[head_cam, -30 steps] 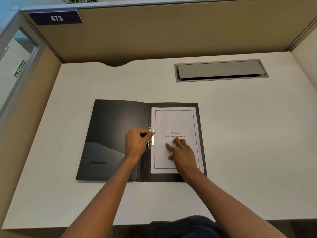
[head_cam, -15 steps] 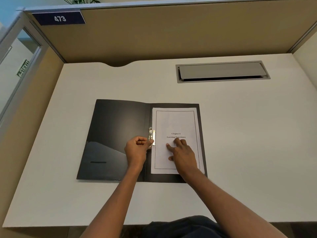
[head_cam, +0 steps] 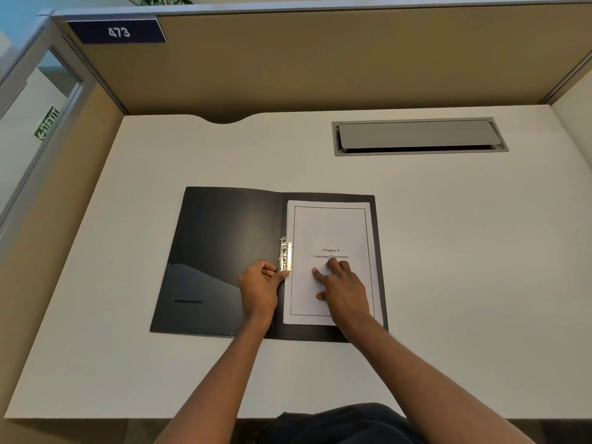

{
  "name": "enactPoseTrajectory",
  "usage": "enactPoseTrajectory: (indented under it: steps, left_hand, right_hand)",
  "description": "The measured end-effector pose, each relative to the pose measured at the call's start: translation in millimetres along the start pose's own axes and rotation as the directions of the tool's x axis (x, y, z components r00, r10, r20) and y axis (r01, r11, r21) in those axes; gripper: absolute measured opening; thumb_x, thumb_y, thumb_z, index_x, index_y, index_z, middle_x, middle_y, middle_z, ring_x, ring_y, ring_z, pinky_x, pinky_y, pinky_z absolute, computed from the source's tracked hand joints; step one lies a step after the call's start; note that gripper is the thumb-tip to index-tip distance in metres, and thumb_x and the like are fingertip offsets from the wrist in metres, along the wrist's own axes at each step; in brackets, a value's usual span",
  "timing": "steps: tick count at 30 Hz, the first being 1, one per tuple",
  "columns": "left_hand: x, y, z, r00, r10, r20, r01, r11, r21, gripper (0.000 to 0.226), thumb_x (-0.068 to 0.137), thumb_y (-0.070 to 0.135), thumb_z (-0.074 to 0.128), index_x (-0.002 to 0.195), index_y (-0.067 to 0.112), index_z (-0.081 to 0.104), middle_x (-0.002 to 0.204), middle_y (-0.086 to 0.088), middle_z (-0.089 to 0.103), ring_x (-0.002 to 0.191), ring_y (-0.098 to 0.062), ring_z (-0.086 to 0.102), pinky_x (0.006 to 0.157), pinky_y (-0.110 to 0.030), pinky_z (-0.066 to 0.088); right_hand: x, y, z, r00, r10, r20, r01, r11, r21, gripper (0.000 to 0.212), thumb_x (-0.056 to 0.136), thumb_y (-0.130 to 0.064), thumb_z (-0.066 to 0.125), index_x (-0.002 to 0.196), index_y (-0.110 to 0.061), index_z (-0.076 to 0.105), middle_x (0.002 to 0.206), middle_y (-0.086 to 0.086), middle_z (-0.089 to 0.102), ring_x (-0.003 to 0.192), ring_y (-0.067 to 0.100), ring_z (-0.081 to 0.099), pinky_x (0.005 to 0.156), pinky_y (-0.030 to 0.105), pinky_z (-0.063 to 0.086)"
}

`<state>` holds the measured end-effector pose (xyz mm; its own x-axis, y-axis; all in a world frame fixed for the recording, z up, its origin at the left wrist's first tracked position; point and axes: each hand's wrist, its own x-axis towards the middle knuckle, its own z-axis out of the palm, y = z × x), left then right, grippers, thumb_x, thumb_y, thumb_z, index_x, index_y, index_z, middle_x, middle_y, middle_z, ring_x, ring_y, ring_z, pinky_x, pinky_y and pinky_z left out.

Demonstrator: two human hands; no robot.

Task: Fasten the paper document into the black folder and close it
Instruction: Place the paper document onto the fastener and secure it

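Note:
The black folder (head_cam: 224,251) lies open flat on the white desk. A white paper document (head_cam: 330,225), titled "Chapter 6 Learning Experience", rests on its right half. A metal clip (head_cam: 285,254) at the spine lies over the paper's left edge. My left hand (head_cam: 259,288) is curled, its thumb tip touching the clip's lower end. My right hand (head_cam: 342,290) lies flat on the paper with fingers spread, pressing it down below the title.
A grey cable tray flap (head_cam: 419,136) is set into the desk at the back right. Beige partition walls (head_cam: 320,65) enclose the desk on the back and sides, with a blue "473" sign (head_cam: 117,32) at the top left.
My left hand slid down along the clip toward me, from its upper part to its lower end. The clip now lies flat and fully visible. My right hand stayed on the paper.

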<state>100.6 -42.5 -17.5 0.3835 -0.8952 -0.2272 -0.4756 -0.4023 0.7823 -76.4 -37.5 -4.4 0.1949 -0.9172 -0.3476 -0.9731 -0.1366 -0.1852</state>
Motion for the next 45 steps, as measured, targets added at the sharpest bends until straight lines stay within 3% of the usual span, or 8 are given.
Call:
enactPoseTrajectory:
  steps: [6,14,22,27,31,35,38,45]
  left_hand:
    - [2,0,1,1.000,-0.001,-0.005,0.001,0.999,0.044,0.017,0.080,0.024,0.086,0.080,0.015,0.072,0.071,0.009,0.065,0.066,-0.010,0.064,0.058,-0.009,0.045]
    - [8,-1,-4,0.998,-0.027,0.057,0.026,1.000,0.017,0.013,0.081,0.024,0.086,0.080,0.016,0.075,0.072,0.006,0.070,0.068,-0.012,0.068,0.061,-0.016,0.053]
    - [4,5,-3,0.998,-0.022,0.065,0.015,0.995,0.096,0.012,0.086,0.026,0.081,0.082,0.016,0.076,0.074,0.004,0.070,0.068,-0.011,0.066,0.063,-0.019,0.055]
    - [0,7,-1,0.998,-0.015,0.054,0.011,0.996,0.085,0.014,0.087,0.022,0.081,0.077,0.018,0.071,0.072,0.003,0.069,0.067,-0.014,0.069,0.068,-0.028,0.062]
    - [-3,9,3,0.999,-0.016,0.039,0.014,0.997,0.074,0.014,0.089,0.020,0.079,0.079,0.013,0.072,0.075,0.000,0.070,0.068,-0.015,0.069,0.068,-0.029,0.063]
    - [-10,14,8,1.000,0.026,0.014,-0.028,0.992,0.124,0.014,0.091,0.019,0.076,0.079,0.012,0.073,0.073,0.001,0.068,0.065,-0.011,0.064,0.059,-0.015,0.049]
    - [-14,22,14,0.999,0.027,0.026,-0.030,0.992,0.122,0.013,0.092,0.018,0.075,0.081,0.012,0.075,0.073,0.002,0.068,0.065,-0.009,0.064,0.060,-0.017,0.053]
    - [-28,39,36,0.998,0.013,0.059,-0.019,0.995,0.095,0.012,0.092,0.017,0.075,0.083,0.012,0.079,0.070,0.005,0.068,0.062,-0.009,0.064,0.054,-0.008,0.042]
  right_hand:
    - [0,0,2,1.000,-0.003,-0.015,0.003,1.000,0.001,0.061,0.099,-0.031,0.062,0.154,-0.026,0.038,0.159,0.008,0.033,0.145,0.030,0.033,0.113,0.039,0.043]
    - [2,2,8,0.999,0.000,-0.033,0.000,1.000,0.002,0.059,0.098,-0.032,0.063,0.153,-0.027,0.040,0.157,0.008,0.036,0.142,0.028,0.036,0.110,0.038,0.045]
    - [-8,8,10,0.991,-0.006,-0.133,0.021,0.994,0.112,0.058,0.096,-0.033,0.066,0.150,-0.026,0.044,0.153,0.005,0.044,0.134,0.025,0.048,0.106,0.035,0.048]
    - [-16,33,-4,0.929,0.259,-0.266,-0.172,0.935,0.309,0.051,0.098,-0.031,0.062,0.146,-0.017,0.049,0.145,0.005,0.051,0.131,0.026,0.050,0.102,0.039,0.050]
    - [-20,56,-9,0.865,0.450,-0.221,-0.362,0.866,0.345,0.051,0.097,-0.028,0.061,0.143,-0.013,0.046,0.136,0.010,0.052,0.124,0.029,0.050,0.094,0.040,0.051]
    - [-21,65,-9,0.865,0.471,-0.174,-0.371,0.832,0.413,0.047,0.097,-0.023,0.063,0.140,-0.013,0.047,0.132,0.010,0.051,0.124,0.029,0.049,0.089,0.042,0.054]
    - [-21,72,-10,0.868,0.469,-0.159,-0.366,0.824,0.432,0.047,0.097,-0.019,0.062,0.141,-0.012,0.048,0.133,0.010,0.049,0.125,0.028,0.048,0.090,0.042,0.055]
    - [-23,100,-16,0.853,0.497,-0.161,-0.386,0.807,0.448,0.048,0.095,-0.011,0.061,0.141,-0.011,0.049,0.135,0.011,0.049,0.128,0.030,0.045,0.094,0.045,0.054]
